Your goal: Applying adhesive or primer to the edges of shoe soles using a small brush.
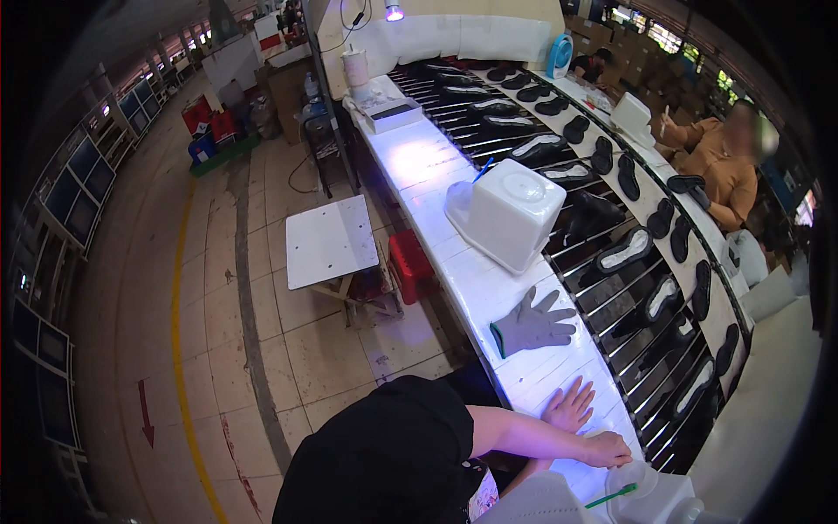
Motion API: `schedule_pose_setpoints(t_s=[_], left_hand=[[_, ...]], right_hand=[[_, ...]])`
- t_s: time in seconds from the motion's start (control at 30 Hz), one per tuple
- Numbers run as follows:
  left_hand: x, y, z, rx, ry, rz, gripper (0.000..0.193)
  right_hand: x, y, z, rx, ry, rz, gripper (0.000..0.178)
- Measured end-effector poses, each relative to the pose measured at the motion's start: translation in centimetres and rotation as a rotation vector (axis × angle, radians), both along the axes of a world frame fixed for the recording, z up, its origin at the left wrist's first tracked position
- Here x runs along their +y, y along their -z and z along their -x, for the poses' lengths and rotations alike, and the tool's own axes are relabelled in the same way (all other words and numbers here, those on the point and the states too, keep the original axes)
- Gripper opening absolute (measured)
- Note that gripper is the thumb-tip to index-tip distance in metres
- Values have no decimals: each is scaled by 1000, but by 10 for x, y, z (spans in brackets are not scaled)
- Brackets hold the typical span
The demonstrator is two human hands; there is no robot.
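My left hand (608, 450) is closed, at the end of a bare forearm stretched across to the right over the white bench (458, 249). What it holds, if anything, is hidden. Just beyond that forearm my right hand (570, 407) lies on the bench with fingers spread. A grey glove (537, 323) with a green cuff rests flat farther along. Close to my left hand, at the lower edge, stands a translucent white cup (635, 479) with a green-handled brush (614, 495). A white plastic hood-shaped container (517, 214) sits beyond the glove.
Alongside the bench runs a rack of metal rods (602, 327) carrying black shoe uppers (624, 251). Black soles (628, 177) line the pale belt behind it. Across it, a person in orange (720, 170) handles a sole. A white-topped stool (332, 242) stands left of the bench, near a red crate (412, 265).
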State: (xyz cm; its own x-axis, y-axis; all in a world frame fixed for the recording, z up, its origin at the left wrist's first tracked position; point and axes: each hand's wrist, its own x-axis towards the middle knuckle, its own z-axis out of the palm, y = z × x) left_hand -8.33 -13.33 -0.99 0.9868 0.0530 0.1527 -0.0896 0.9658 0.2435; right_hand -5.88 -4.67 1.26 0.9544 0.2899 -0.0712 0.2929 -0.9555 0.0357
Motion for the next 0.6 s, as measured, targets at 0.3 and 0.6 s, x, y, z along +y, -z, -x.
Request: schedule_pose_setpoints(t_s=[0.3, 0.6], left_hand=[[7, 28, 2, 180, 76, 480, 62], [-22, -26, -17, -263, 327, -843, 39]], right_hand=[[-40, -4, 10, -5, 138, 29, 64], [-55, -3, 26, 12, 205, 47, 64]])
